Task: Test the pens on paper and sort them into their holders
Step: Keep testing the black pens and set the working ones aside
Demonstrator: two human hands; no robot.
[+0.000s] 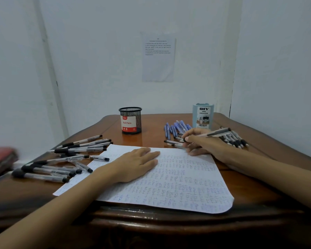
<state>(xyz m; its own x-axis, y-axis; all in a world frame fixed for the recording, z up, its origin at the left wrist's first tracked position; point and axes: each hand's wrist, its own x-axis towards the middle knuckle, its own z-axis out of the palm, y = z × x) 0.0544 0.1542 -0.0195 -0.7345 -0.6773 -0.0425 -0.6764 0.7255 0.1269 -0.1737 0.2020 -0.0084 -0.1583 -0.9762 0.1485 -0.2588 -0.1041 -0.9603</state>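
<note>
A white sheet of paper (178,178) covered in small scribbles lies on the wooden table (115,128). My left hand (135,164) rests flat on the paper with straight fingers. My right hand (199,142) grips a clear pen with a black cap (217,133) near the paper's far right corner. The pen's tip end is hidden by my fingers. A black mesh holder (130,120) labelled "Ball Pens" stands at the back middle. A pale blue desk organizer (203,115) stands at the back right.
Several black-capped pens (65,159) lie piled at the left of the paper. Several blue pens (177,127) lie beside the organizer, with more black pens (235,140) behind my right hand. A printed sheet (158,56) hangs on the wall. A red object (2,159) sits at the far left.
</note>
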